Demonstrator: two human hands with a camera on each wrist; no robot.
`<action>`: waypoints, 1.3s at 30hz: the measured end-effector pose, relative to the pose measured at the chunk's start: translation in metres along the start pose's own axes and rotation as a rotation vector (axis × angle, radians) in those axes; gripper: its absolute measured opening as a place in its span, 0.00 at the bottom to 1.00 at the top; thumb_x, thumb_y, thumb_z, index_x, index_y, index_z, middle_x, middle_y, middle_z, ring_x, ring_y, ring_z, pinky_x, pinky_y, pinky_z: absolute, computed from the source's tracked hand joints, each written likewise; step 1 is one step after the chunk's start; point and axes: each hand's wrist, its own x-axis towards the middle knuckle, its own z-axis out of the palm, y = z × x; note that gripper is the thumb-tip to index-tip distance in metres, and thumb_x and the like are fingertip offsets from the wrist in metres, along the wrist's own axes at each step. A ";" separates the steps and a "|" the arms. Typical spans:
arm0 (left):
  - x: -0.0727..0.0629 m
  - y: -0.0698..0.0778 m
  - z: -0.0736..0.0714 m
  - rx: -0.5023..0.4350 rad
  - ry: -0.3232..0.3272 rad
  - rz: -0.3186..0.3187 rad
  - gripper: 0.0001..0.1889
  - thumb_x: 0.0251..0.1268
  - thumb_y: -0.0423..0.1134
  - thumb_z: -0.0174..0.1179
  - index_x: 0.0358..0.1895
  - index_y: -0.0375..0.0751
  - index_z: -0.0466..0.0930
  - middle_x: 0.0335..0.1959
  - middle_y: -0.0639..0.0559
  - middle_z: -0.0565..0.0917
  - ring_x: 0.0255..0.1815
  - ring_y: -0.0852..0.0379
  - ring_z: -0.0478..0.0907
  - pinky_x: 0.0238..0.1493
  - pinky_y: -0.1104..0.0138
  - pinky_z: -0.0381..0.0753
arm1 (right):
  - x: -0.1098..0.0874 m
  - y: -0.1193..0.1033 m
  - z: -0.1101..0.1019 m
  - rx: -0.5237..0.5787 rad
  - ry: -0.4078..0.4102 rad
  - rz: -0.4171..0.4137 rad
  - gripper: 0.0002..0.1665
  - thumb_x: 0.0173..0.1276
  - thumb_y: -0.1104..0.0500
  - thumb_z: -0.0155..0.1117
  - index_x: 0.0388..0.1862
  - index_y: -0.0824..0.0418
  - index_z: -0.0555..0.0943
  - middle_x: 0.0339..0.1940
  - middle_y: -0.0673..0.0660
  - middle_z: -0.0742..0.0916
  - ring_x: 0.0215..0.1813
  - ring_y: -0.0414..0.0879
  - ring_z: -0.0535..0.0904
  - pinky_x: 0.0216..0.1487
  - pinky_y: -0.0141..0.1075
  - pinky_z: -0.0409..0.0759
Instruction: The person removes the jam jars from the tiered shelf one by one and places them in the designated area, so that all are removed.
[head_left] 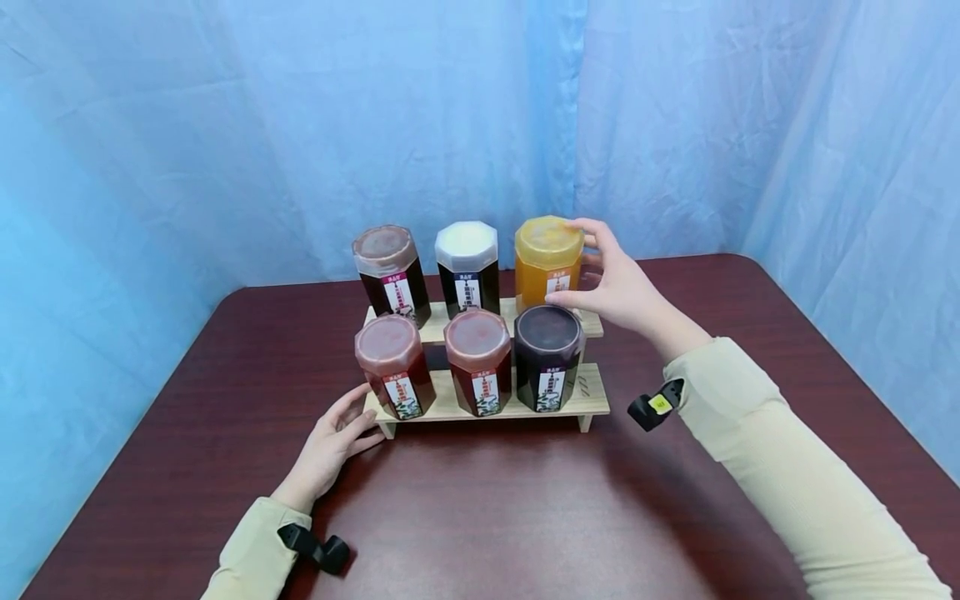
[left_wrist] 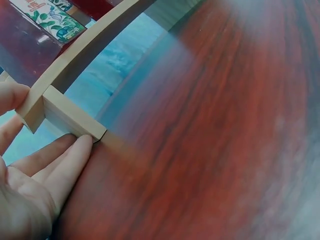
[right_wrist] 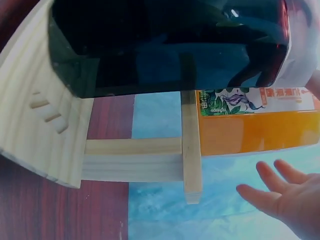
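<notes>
Right hand: grip grasping yellow jar, upper centre of frame. Left hand: grip pinching wooden rack at lower-left end, probably steadying it.

Slim gap left of orange jar; dark jar in front

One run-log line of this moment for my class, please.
left hand: touching rack | right hand: at yellow jar | jars: three above, three below
</notes>
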 end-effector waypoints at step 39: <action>-0.002 -0.003 0.003 -0.003 0.048 0.015 0.30 0.70 0.31 0.50 0.72 0.34 0.51 0.61 0.38 0.68 0.45 0.64 0.80 0.46 0.66 0.82 | 0.004 0.015 0.018 0.022 0.127 -0.093 0.50 0.53 0.61 0.74 0.68 0.46 0.53 0.56 0.62 0.80 0.48 0.53 0.79 0.46 0.46 0.80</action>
